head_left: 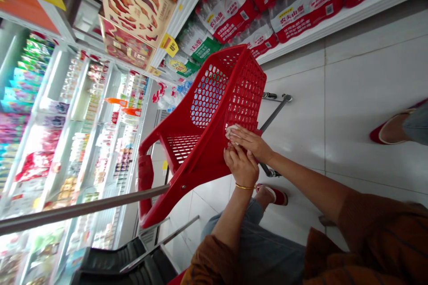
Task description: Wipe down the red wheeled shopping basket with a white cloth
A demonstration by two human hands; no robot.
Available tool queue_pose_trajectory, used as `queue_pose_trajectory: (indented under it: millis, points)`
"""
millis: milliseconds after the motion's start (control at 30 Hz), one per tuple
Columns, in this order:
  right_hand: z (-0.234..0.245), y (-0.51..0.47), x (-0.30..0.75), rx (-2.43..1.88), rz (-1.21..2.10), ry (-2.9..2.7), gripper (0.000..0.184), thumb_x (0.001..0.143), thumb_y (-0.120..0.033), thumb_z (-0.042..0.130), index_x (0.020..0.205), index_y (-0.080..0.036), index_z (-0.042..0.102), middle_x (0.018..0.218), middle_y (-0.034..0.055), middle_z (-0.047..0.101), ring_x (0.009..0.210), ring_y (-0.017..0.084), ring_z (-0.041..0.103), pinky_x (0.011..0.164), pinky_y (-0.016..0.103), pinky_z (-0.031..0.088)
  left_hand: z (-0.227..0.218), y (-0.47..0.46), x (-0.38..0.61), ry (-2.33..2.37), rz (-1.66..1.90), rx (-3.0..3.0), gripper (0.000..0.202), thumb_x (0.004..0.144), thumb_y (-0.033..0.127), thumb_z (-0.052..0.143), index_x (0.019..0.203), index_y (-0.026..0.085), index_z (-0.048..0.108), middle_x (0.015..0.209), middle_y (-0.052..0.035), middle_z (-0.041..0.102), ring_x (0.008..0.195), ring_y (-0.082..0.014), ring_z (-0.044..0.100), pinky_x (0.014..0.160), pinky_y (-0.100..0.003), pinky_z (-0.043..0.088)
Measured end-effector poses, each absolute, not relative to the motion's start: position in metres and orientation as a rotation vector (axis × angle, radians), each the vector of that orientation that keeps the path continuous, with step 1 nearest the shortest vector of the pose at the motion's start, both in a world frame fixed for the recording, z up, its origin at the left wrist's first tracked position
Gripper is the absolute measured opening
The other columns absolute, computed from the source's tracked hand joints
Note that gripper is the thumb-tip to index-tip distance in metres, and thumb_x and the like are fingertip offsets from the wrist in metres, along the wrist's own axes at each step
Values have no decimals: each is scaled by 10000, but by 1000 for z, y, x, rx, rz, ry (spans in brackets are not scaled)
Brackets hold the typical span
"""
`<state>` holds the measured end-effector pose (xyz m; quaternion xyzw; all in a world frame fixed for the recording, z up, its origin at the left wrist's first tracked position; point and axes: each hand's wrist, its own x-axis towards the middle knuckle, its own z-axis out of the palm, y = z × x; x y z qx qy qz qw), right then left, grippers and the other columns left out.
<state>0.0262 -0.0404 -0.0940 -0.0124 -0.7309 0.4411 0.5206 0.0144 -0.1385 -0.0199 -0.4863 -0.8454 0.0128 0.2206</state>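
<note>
A red plastic shopping trolley (203, 142) with honeycomb holes stands tilted in my view, its handle toward the left. My right hand (249, 141) presses a small crumpled white tissue (231, 130) against the trolley's side, close to the perforated end panel. Just below it my left hand (241, 162), with a gold bracelet (245, 186) at the wrist, touches the same side with its fingers bent in. The two hands overlap slightly. Whatever the left fingertips may hold is hidden.
Shrink-wrapped packs of bottled water (307, 2) line a low shelf at the top right. Gift boxes (133, 4) are stacked at the upper left. Bright shelves (96, 142) fill the left side. A metal bar (83, 207) crosses toward the trolley. Black ridged objects (123, 260) lie at the lower left.
</note>
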Motion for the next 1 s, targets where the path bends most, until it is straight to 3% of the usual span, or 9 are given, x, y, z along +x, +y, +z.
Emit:
queue_pose_trajectory:
  millis: [433,633,800,1000]
  points:
    - [-124,-55,43,-168,1137,-1752,458,981,-212,383,1436,-241,341,1469,62,413,1400,172,302,1166,448,306,-23,-142,10,-2270,-15,-1409,570,934,330,412,1307,-101,440,1219,-309,512,1245,-356,392,1066,-527,328]
    - [-147,-64,45,-221,1168,-1789,482,965,-178,418,1427,-293,345,1478,23,402,1387,163,326,1157,435,323,-25,-147,6,-2277,-13,-1402,560,938,338,399,1327,-62,435,1217,-294,532,1245,-351,407,1042,-543,358]
    - [-166,-67,50,-250,1139,-1850,456,958,-163,422,1402,-263,404,1448,59,443,1351,167,392,1125,417,368,-27,-154,1,-2248,-30,-1412,541,933,325,413,1328,-43,446,1204,-276,548,1243,-346,420,1037,-538,373]
    - [-133,-63,54,-241,1070,-1808,464,962,-175,415,1416,-265,384,1434,46,462,1358,173,380,1140,428,353,-25,-163,0,-2240,-36,-1408,520,937,315,404,1307,-44,469,1188,-280,557,1234,-341,434,1033,-531,379]
